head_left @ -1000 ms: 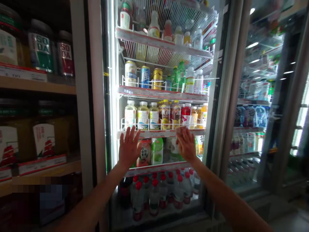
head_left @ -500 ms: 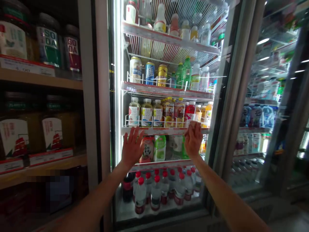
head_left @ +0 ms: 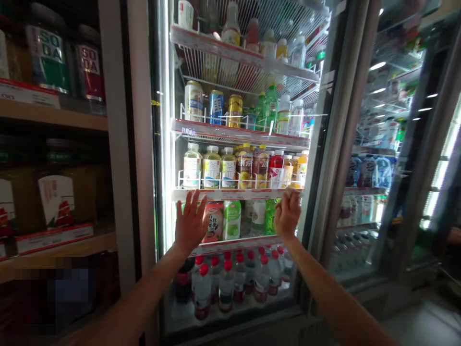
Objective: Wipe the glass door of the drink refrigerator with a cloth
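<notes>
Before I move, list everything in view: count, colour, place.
Lit cooler: one, white, centre
Upper bottles: many, mixed, cooler top
Cans: three, white, blue, gold, beneath those
Middle bottles: many, mixed, cooler middle
Lower bottles: several, mostly red, green, below those
Red-capped bottles: many, clear, cooler bottom
SODA bottles: two, green, red, left
Wooden shelving: one, tan, left
Neighbouring cooler: one, grey, right
Left hand: one, before cooler, fingers spread
Right hand: one, before cooler, fingers bunched

The right hand (head_left: 288,211) has slid rightward along the lit cooler front, widening its gap from the left hand (head_left: 190,218) and exposing more of a green bottle (head_left: 270,217) just to its left that it had largely covered moments earlier.
</notes>
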Demonstrator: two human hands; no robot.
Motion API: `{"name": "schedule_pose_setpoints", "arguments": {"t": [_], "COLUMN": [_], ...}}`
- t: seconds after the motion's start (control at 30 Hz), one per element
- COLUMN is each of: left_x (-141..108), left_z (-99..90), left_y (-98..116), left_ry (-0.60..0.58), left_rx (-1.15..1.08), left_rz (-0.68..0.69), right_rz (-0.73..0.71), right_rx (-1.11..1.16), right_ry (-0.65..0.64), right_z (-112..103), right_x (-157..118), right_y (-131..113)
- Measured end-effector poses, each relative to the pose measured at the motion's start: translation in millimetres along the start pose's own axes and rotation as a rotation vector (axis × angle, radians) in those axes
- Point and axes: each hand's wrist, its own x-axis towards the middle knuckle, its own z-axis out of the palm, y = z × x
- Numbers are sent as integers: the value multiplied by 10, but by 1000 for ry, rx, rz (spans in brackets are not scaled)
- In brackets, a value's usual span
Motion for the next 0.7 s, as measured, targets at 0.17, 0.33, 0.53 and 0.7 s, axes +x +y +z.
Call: {"name": "schedule_pose_setpoints", "arguments": {"t": [0.17, 0.33, 0.53, 0.7], "left_x": [-20, -66, -102, -138], "left_z": [-3, 3, 37, 39], "left_y": [32, 46, 79, 67], "left_ry": [14, -2, 15, -13], "left_rx": [18, 14, -5, -19], "left_rz": [14, 5, -16, -12], "right_rz": [-383, 163, -342, 14], "right_rx": [61, -19, 82, -9], "right_ry": [-260, 26, -262, 1], "right_z": [-81, -50, -85, -2], "right_x": [-127, -41, -156, 32], "right_y": [-61, 259, -64, 51]}}
